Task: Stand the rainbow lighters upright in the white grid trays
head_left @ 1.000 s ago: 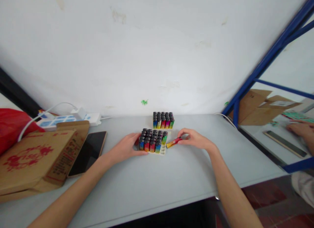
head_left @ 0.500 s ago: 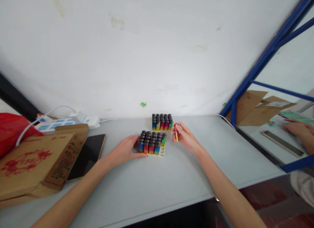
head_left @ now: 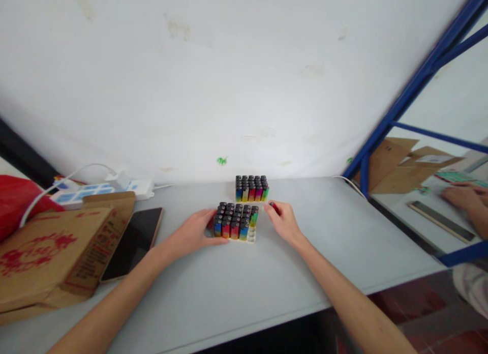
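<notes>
Several black-topped, coloured lighters (head_left: 235, 228) stand upright in rows in a white tray (head_left: 250, 237), whose right column shows bare slots at the front. My left hand (head_left: 193, 234) grips the left side of this group, thumb along the front edge. To the right of the tray, my right hand (head_left: 282, 220) is closed round a red lighter (head_left: 274, 207), mostly hidden by the fingers. Behind, near the wall, stands a second block of lighters (head_left: 251, 189), untouched by either hand.
At the left lie a cardboard box (head_left: 49, 252), a dark tablet-like device (head_left: 133, 242), a power strip (head_left: 141, 188) and a red bag (head_left: 19, 204). Blue metal framing (head_left: 400, 99) rises at the right; beyond it are an open carton (head_left: 396, 166) and another person's hands (head_left: 467, 199).
My right hand has turned over the lighter, so its yellow lower end no longer shows. My left hand keeps its hold on the tray group.
</notes>
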`<state>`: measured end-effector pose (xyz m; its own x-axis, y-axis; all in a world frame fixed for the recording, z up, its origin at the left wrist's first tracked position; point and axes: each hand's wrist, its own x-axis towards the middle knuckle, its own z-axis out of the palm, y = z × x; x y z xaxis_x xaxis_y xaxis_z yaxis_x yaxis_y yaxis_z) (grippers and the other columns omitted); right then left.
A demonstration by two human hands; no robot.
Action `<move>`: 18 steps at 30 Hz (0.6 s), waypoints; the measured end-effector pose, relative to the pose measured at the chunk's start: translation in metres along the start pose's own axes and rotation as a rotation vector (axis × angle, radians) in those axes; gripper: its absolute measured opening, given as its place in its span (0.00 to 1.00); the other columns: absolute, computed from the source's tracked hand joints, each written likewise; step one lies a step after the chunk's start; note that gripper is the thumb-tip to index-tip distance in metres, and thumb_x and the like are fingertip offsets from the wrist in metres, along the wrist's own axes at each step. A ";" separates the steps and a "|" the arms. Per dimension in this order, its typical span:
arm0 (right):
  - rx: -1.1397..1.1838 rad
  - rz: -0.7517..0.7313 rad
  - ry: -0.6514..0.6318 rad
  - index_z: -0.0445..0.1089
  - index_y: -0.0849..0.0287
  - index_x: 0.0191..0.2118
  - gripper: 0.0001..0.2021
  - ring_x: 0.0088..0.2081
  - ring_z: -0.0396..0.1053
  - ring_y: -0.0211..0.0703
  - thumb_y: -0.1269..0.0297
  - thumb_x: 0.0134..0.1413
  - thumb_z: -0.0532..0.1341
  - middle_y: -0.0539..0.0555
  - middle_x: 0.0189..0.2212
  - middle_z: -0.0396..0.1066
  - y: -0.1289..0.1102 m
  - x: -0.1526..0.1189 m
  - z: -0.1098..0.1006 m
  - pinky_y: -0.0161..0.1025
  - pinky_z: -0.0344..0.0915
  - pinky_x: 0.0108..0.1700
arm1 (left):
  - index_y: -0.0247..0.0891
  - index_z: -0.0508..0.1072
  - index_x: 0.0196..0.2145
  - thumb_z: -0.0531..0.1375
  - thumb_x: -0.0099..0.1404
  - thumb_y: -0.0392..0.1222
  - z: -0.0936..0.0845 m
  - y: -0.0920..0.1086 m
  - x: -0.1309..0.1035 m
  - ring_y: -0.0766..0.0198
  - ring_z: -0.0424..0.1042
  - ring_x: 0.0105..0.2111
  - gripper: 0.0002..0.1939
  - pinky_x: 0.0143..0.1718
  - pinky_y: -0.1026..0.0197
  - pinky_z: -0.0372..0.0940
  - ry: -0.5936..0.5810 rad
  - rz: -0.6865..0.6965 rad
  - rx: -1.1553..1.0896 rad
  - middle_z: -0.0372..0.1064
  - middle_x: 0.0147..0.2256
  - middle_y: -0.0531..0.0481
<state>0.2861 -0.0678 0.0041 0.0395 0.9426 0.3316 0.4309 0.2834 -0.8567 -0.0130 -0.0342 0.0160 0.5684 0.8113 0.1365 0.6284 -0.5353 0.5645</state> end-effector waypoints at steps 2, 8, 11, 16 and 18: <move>-0.008 -0.008 -0.009 0.56 0.53 0.21 0.25 0.23 0.52 0.37 0.44 0.65 0.57 0.46 0.19 0.55 0.001 -0.001 0.001 0.38 0.49 0.27 | 0.40 0.79 0.53 0.72 0.56 0.68 0.000 0.000 0.000 0.41 0.80 0.49 0.36 0.53 0.46 0.74 -0.001 -0.001 0.001 0.81 0.50 0.40; -0.001 -0.040 -0.047 0.58 0.53 0.26 0.25 0.24 0.56 0.39 0.41 0.70 0.56 0.46 0.20 0.58 -0.004 -0.003 0.002 0.38 0.53 0.28 | 0.39 0.78 0.54 0.73 0.56 0.67 -0.001 0.001 -0.001 0.39 0.80 0.49 0.36 0.54 0.45 0.74 -0.008 -0.001 -0.008 0.81 0.51 0.39; 0.070 -0.054 -0.128 0.63 0.53 0.34 0.23 0.24 0.60 0.39 0.39 0.73 0.55 0.46 0.23 0.63 -0.012 -0.004 -0.003 0.38 0.58 0.29 | 0.39 0.78 0.54 0.72 0.57 0.68 -0.001 0.001 0.000 0.40 0.79 0.50 0.37 0.55 0.45 0.74 -0.001 0.008 -0.013 0.80 0.52 0.39; 0.104 -0.186 -0.174 0.73 0.54 0.42 0.25 0.39 0.74 0.47 0.37 0.73 0.55 0.56 0.39 0.73 -0.024 -0.004 -0.015 0.42 0.71 0.41 | 0.39 0.78 0.52 0.72 0.58 0.67 -0.001 0.003 0.000 0.42 0.79 0.48 0.34 0.52 0.46 0.74 -0.014 0.021 -0.016 0.81 0.49 0.40; 0.045 -0.235 -0.144 0.76 0.55 0.42 0.25 0.40 0.73 0.48 0.37 0.72 0.57 0.57 0.39 0.73 -0.025 -0.004 -0.018 0.42 0.70 0.41 | 0.40 0.78 0.51 0.72 0.57 0.67 -0.001 0.003 0.000 0.43 0.79 0.46 0.34 0.50 0.46 0.74 -0.009 0.012 -0.008 0.81 0.48 0.41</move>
<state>0.2909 -0.0816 0.0313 -0.1869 0.8645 0.4665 0.3722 0.5018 -0.7808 -0.0120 -0.0353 0.0184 0.5803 0.8029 0.1362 0.6175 -0.5429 0.5692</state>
